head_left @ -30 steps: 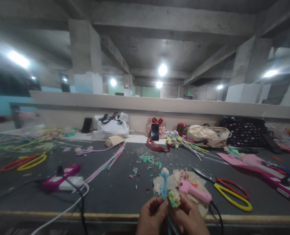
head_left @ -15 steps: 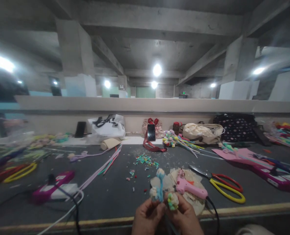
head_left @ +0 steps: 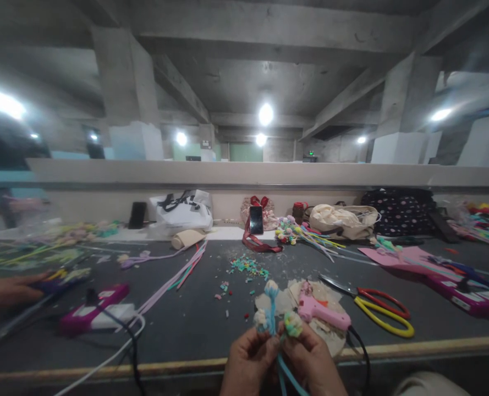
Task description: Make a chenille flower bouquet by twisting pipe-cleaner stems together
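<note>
At the table's front edge, my left hand (head_left: pixel 250 357) pinches a light blue fuzzy-wire stem with cream-white tufts (head_left: pixel 271 300), one tuft at its top and another lower left. Close beside it, my right hand (head_left: pixel 310 355) is closed on a small yellow-green and cream pipe-cleaner flower (head_left: pixel 292 324). Light blue stems (head_left: pixel 287 377) trail down between my hands. The fingertips of both hands nearly meet, so the exact grip is partly hidden. Just beyond lies a pink glue gun (head_left: pixel 322 313) on a glue-stained pad (head_left: pixel 330 341).
Scissors (head_left: pixel 382 313) with red and yellow handles lie to the right. Cut bits (head_left: pixel 248 268) are scattered mid-table. Lilac pipe cleaners (head_left: pixel 174 283) and a magenta power strip (head_left: pixel 95 311) lie left. Another person's hand (head_left: pixel 11 291) reaches in at far left. A phone (head_left: pixel 256 220) stands behind.
The yellow-green flower in my right hand has turned and risen slightly. The blue stems below now show more clearly. Another person's hand has come in at the far left over the scissors there.
</note>
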Demonstrator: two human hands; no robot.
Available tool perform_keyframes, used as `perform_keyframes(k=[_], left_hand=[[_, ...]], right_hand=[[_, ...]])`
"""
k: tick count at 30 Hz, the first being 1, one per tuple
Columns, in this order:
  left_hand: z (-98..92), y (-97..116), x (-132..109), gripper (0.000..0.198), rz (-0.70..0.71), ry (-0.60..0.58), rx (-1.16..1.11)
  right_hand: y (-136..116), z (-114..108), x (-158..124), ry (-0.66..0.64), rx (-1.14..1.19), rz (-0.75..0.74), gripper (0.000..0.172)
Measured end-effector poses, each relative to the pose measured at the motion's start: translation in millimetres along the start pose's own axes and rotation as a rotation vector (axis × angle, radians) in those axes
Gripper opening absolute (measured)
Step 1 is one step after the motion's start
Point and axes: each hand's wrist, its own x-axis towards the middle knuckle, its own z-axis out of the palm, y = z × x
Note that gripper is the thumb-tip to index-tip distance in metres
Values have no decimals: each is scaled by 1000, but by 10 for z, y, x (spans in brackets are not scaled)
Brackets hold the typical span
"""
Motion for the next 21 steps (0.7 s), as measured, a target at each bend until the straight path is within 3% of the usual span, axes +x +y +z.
perform_keyframes(k=[6, 11, 17, 21], left_hand=[[3, 33, -8, 28, -3, 26, -86], [-61, -35, 60, 24, 9, 60, -104], [-107, -104, 117, 25, 24, 94, -72], [-50, -79, 84, 28, 17, 125, -83]], right_hand=[[-5, 20, -16, 8, -233, -206, 21], [-9, -27, -27, 4, -421, -200, 20], [-200, -2, -151, -43, -1053, -345, 12], [-273, 8, -189, 19, -1266, -469, 14]])
